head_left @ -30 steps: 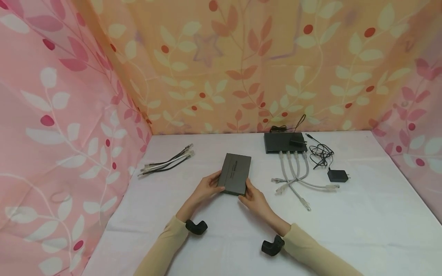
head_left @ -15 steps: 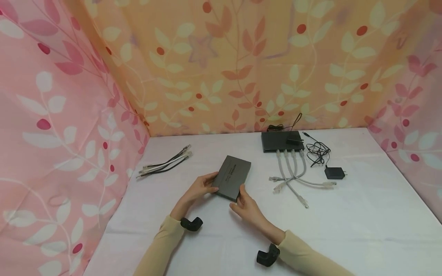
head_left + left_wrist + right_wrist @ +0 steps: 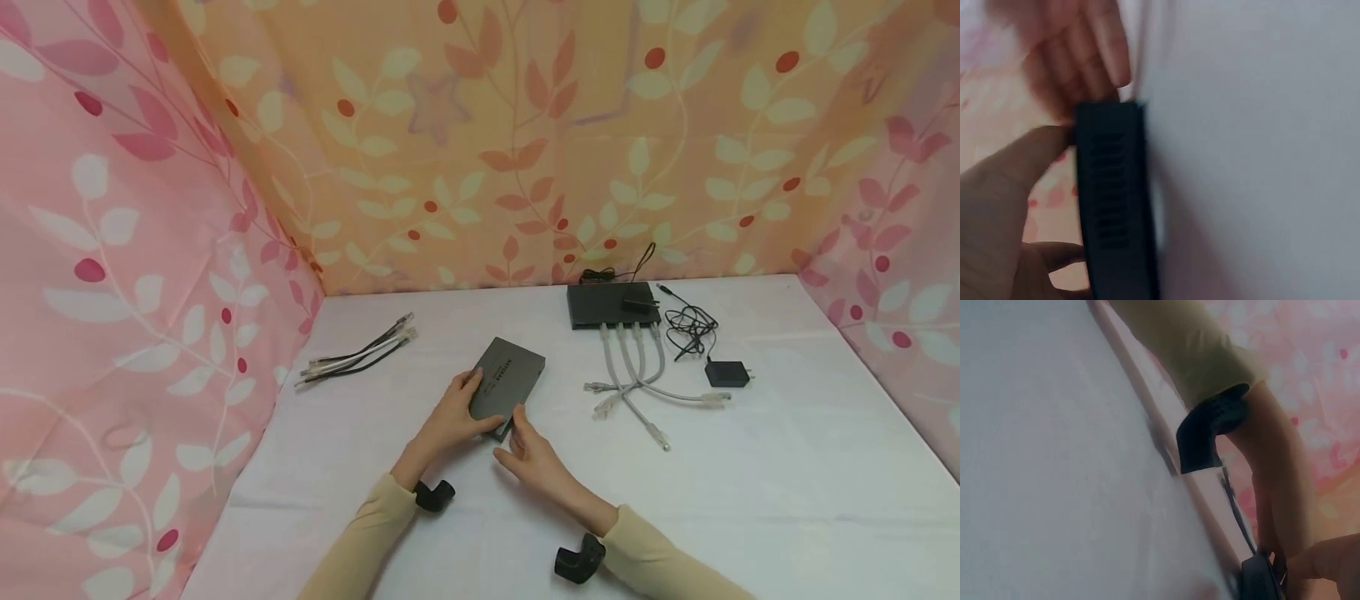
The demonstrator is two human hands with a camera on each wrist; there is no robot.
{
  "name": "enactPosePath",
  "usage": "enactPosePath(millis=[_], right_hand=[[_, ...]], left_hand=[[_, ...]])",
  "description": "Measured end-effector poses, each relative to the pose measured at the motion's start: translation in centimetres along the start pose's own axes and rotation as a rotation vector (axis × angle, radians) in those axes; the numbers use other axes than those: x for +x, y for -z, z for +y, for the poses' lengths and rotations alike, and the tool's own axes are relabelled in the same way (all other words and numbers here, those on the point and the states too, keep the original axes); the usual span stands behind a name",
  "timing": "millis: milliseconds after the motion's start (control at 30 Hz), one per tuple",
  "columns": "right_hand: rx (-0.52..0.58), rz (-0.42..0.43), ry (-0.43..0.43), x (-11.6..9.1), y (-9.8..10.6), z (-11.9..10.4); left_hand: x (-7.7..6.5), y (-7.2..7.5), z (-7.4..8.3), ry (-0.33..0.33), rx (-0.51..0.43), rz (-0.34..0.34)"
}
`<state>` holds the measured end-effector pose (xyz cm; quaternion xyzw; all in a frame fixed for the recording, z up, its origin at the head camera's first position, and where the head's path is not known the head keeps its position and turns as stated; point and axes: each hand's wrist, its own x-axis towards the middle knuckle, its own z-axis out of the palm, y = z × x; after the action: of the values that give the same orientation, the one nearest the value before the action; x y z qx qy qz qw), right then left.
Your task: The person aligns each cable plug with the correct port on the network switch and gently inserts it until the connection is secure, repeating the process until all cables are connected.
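Note:
A grey NETGEAR network switch [image 3: 516, 375] is in the middle of the head view, tilted. My left hand [image 3: 450, 421] grips its left edge, with fingers over the side and the thumb at the near end. At the near right corner is my right hand [image 3: 538, 460], index fingertip at the edge and thumb apart from it. The left wrist view shows the vented side of the switch [image 3: 1113, 200] close up, with the right hand's fingers [image 3: 1110, 47] extended beyond its end. Only a corner of the switch [image 3: 1260, 579] appears low in the right wrist view.
A black network box [image 3: 603, 306] with several grey cables [image 3: 643, 383] plugged in stands at the back right. A black power adapter [image 3: 727, 374] and its coiled cord [image 3: 692, 327] lie beside it. Several short black and white cables [image 3: 358, 354] lie at the left.
The switch has turned slightly and come nearer. My left hand has shifted its hold over the left edge. The right hand has slid toward the near corner, its thumb leaving the switch.

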<state>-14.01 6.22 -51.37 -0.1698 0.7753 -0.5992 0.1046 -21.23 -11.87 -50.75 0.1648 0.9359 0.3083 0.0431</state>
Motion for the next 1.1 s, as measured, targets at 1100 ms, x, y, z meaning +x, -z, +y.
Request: enactPosePath(millis=[1100], right_hand=[[-0.658,0.121,0.21,1.5,12.5,-1.5]], left_hand=[[0.1,0.0,-0.6,-0.05,0.273,-0.043]])
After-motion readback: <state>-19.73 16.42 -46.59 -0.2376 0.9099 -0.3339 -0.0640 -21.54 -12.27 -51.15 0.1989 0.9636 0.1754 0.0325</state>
